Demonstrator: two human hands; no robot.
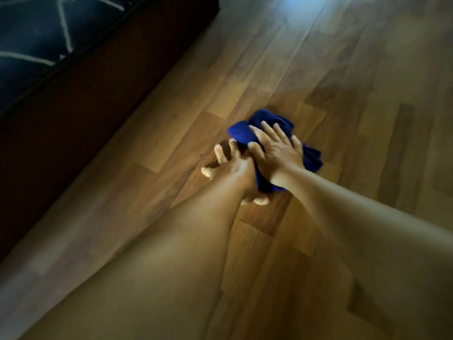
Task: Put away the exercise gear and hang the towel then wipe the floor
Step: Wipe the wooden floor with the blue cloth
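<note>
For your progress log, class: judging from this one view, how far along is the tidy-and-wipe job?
In hand: the right hand presses a crumpled blue cloth flat on the wooden floor, the left hand spread beside it, so wiping is under way. No exercise gear or towel shows here, so those steps cannot be confirmed. Left: the rest of the floor.

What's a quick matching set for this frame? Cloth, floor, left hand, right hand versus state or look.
Things:
1. cloth
2. floor
3. left hand
4. right hand

States:
A. light brown wooden boards
B. fingers spread, mostly on the bare boards beside the blue bundle
C. dark blue, bunched up under a palm
D. laid flat on top of the blue bundle, fingers straight

Pairs: 1-C, 2-A, 3-B, 4-D
</note>
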